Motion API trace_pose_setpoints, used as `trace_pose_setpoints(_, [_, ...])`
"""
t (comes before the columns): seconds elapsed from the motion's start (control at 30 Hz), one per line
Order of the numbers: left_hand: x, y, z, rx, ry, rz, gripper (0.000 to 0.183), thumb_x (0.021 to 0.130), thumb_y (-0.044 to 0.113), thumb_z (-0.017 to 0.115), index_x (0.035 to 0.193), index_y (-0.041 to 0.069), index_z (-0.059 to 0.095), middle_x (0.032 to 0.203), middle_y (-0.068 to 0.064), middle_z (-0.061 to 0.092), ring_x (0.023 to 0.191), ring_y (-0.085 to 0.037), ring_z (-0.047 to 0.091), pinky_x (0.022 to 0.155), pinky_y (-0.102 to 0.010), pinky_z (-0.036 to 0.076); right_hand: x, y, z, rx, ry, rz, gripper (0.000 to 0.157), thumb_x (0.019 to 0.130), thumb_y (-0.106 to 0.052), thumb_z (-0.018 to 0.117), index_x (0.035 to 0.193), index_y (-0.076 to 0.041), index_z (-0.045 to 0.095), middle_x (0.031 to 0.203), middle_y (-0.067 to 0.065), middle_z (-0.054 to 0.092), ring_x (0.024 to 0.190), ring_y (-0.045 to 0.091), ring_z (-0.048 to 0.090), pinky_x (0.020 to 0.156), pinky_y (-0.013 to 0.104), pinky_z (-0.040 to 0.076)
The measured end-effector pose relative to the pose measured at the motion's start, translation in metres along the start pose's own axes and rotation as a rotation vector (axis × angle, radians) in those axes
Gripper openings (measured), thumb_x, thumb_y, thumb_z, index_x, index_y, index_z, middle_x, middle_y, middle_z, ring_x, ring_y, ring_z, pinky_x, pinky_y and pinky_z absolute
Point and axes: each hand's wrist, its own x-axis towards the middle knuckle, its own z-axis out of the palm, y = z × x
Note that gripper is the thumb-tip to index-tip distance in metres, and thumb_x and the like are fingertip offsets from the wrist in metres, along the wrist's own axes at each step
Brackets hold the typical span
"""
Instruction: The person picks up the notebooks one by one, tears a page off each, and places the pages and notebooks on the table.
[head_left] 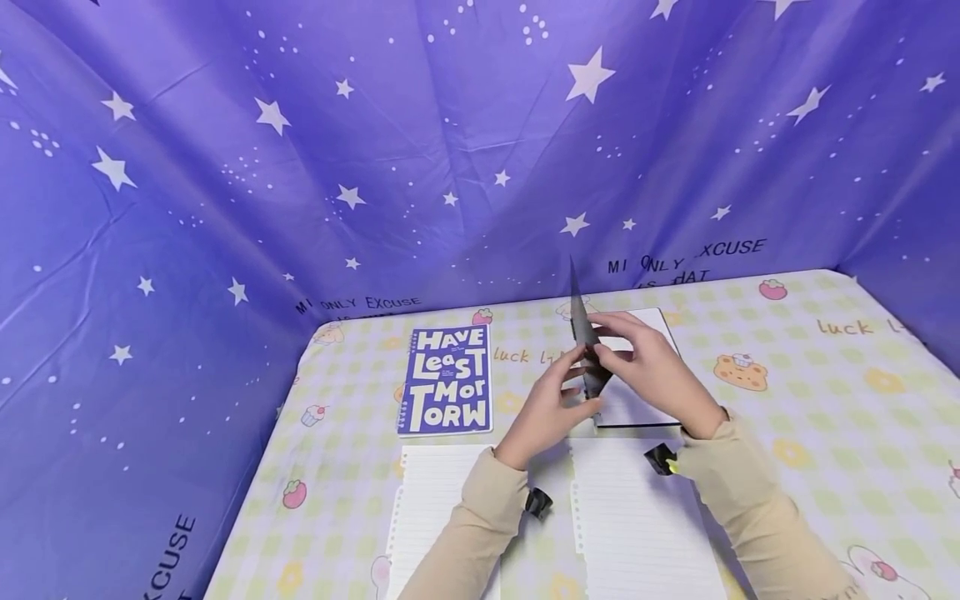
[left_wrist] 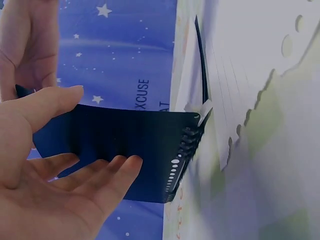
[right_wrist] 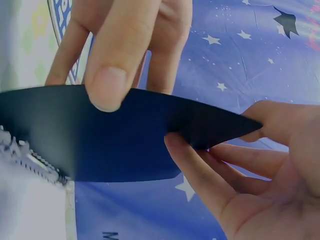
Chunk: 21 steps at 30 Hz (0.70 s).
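Observation:
A black spiral notebook cover [head_left: 592, 379] stands raised and nearly edge-on above the notebook's white page [head_left: 637, 404]. My left hand [head_left: 547, 412] grips the cover from the left, its thumb by one edge and several fingers against the face in the left wrist view. From the right, my right hand [head_left: 660, 367] holds the cover near its far corner, as the right wrist view shows with its fingers [right_wrist: 187, 162]. Bent coils [left_wrist: 187, 145] join cover and notebook. Parts of both hands are hidden behind the cover.
A blue notebook [head_left: 450, 379] with white lettering lies to the left. Two lined loose sheets [head_left: 442, 500] with punched edges lie nearest me, partly beneath my forearms. A patterned cloth [head_left: 337, 500] covers the table, and a starry blue curtain [head_left: 420, 167] surrounds it.

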Motion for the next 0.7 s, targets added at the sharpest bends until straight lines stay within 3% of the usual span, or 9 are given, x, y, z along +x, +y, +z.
trace_pose_setpoints(0.2, [0.004,0.004,0.007,0.079,-0.025,-0.038,0.076,0.093,0.015,0.071,0.156,0.014,0.029,0.151,-0.005,0.043,0.133,-0.014,0.048,0.105,-0.033,0.049,-0.007,0.001,-0.011,-0.033,0.053,0.029,0.044,0.092,0.006,0.058,0.136,0.008,0.054,0.138,0.026,0.053,0.116,0.042,0.06,0.085,0.04,0.058])
trace_pose_setpoints(0.53, [0.007,0.002,0.014,0.257,-0.05,-0.046,0.073,0.093,0.026,0.071,0.155,0.014,0.033,0.155,-0.005,0.039,0.14,-0.016,0.041,0.107,-0.027,0.045,-0.016,0.009,-0.025,-0.135,0.052,0.094,0.054,0.09,0.0,0.064,0.141,0.003,0.049,0.14,0.025,0.052,0.112,0.045,0.063,0.083,0.049,0.058])
trace_pose_setpoints(0.7, [0.008,-0.004,0.017,0.335,-0.092,-0.052,0.071,0.094,0.028,0.07,0.155,0.014,0.034,0.158,-0.006,0.035,0.146,-0.02,0.033,0.116,-0.033,0.036,-0.021,0.015,-0.034,-0.184,0.057,0.111,0.06,0.089,-0.004,0.067,0.144,0.006,0.045,0.135,0.027,0.055,0.109,0.044,0.064,0.077,0.04,0.059])
